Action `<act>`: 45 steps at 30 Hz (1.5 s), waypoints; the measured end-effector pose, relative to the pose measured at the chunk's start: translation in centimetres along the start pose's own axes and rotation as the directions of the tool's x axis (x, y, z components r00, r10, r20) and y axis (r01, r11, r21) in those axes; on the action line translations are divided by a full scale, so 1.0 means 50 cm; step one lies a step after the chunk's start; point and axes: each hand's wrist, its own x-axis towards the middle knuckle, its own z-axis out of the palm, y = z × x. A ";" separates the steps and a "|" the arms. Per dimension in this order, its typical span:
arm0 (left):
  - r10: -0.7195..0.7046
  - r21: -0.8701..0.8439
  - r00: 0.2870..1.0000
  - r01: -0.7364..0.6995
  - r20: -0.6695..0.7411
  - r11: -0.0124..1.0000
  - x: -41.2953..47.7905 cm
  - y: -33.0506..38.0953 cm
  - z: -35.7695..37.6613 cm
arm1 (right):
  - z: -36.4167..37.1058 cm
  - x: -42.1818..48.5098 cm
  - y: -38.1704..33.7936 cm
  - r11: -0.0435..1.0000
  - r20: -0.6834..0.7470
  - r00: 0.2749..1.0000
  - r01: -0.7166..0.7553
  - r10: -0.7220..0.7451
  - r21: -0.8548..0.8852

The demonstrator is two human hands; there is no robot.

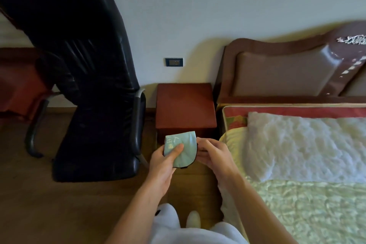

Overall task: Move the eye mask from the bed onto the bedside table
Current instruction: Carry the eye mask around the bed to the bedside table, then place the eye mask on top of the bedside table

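The eye mask (187, 147) is pale green with a dark edge and looks folded in half. I hold it in the air, just in front of the red-brown bedside table (185, 105). My left hand (166, 159) grips its left side with the thumb on top. My right hand (213, 155) holds its right edge. The bed (309, 194) with a pale green cover lies to the right. The table's top is bare.
A black leather office chair (93, 105) stands close on the left of the bedside table. A white pillow (305, 144) lies at the bed's head below the brown headboard (281, 73). A wall socket (174, 62) sits above the table. Wooden floor lies below.
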 end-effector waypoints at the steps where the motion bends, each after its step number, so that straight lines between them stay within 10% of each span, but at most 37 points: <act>1: 0.000 -0.001 1.000 0.000 -0.007 1.000 0.020 0.013 0.006 | -0.001 0.023 -0.009 1.000 0.001 1.000 -0.005 0.005 -0.001; 26: -0.108 -0.040 0.992 0.111 0.063 0.993 0.701 0.399 0.095 | 0.097 0.666 -0.331 0.997 -0.153 0.985 -0.079 0.078 0.002; 45: -0.260 -0.026 0.958 0.259 -0.125 0.966 0.897 0.299 0.137 | -0.007 0.862 -0.232 0.971 -0.191 0.963 -0.215 0.192 -0.108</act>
